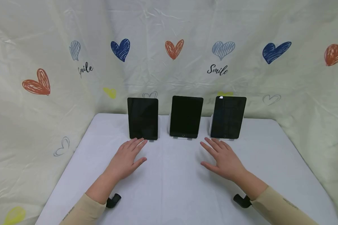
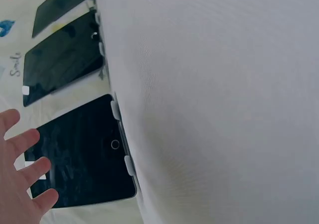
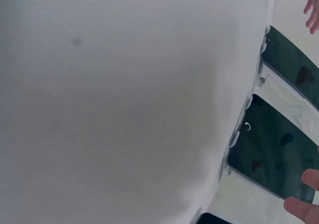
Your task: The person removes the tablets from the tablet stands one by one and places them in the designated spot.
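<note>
Three dark-screened tablets [image 1: 143, 118] [image 1: 186, 117] [image 1: 228, 117] stand propped in a row.

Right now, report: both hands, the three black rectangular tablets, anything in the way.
Left hand, right hand: open, empty, above the white round-cornered table. Black rectangular tablets: propped in a row, screens dark. No obstacle seen between hands and tablets.

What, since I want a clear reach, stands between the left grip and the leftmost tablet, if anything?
Nothing visible does. In the head view, the left grip overlaps the lower edge of the leftmost tablet; the middle tablet stands to the right, outside that path.
</note>
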The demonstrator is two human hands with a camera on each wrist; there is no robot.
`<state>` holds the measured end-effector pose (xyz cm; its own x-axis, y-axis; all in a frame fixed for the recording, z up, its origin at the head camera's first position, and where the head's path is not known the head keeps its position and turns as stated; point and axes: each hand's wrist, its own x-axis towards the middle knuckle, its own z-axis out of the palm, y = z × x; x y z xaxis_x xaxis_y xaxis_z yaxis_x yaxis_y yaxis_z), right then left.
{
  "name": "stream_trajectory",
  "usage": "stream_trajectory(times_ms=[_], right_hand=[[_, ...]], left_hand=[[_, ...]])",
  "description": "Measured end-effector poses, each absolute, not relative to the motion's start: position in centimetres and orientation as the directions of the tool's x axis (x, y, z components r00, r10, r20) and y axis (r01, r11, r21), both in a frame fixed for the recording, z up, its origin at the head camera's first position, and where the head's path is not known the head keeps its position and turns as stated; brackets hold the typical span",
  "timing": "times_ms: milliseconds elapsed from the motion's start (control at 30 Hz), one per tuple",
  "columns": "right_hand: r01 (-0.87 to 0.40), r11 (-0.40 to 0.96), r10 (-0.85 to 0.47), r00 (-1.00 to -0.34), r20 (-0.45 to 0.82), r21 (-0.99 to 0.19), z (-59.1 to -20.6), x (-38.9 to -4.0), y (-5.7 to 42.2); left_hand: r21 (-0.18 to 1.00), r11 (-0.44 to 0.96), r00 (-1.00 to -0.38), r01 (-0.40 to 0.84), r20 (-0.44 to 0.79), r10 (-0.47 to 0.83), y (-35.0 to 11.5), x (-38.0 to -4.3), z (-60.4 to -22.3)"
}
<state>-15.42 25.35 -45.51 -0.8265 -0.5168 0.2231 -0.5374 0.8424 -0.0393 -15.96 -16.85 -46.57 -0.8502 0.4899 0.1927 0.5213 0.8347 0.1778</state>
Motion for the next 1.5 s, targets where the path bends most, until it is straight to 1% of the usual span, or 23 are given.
stream_trajectory(times_ms=[233, 467, 600, 833, 967, 1200, 1500], right_hand=[[-0.491, 0.868, -0.473, -0.863, 0.177, -0.076, -45.2, -15.9, 24.2], [-0.474, 0.872, -0.453, -0.876, 0.165, -0.121, -45.2, -16.7, 23.2], [-0.462, 0.877, -0.439, -0.882, 0.171, -0.133, -45.2, -17.1, 22.4], [-0.457, 0.873, -0.426, -0.884, 0.192, -0.172, -45.2, -18.1, 21.1], [-0.444, 0.871, -0.415, -0.894, 0.172, -0.211, -45.3, -18.6, 20.1], [-0.426, 0.868, -0.400, -0.904, 0.148, -0.255, -45.2, -19.5, 18.2], [-0.375, 0.879, -0.359, -0.927, 0.107, -0.295, -45.1, -20.9, 15.5]], left_hand=[[0.179, 0.834, -0.847, 0.522, 0.228, 0.481, -17.0, -16.4, -46.6], [0.236, 0.831, -0.859, 0.504, 0.242, 0.452, -17.4, -17.2, -46.8], [0.238, 0.839, -0.866, 0.488, 0.255, 0.431, -17.8, -17.9, -46.9], [0.274, 0.857, -0.897, 0.436, 0.212, 0.389, -18.2, -18.5, -46.8], [0.280, 0.866, -0.908, 0.414, 0.191, 0.373, -18.3, -18.8, -47.0], [0.284, 0.868, -0.909, 0.407, 0.214, 0.356, -18.6, -19.7, -47.6], [0.313, 0.882, -0.934, 0.352, 0.176, 0.310, -18.7, -20.4, -47.3]])
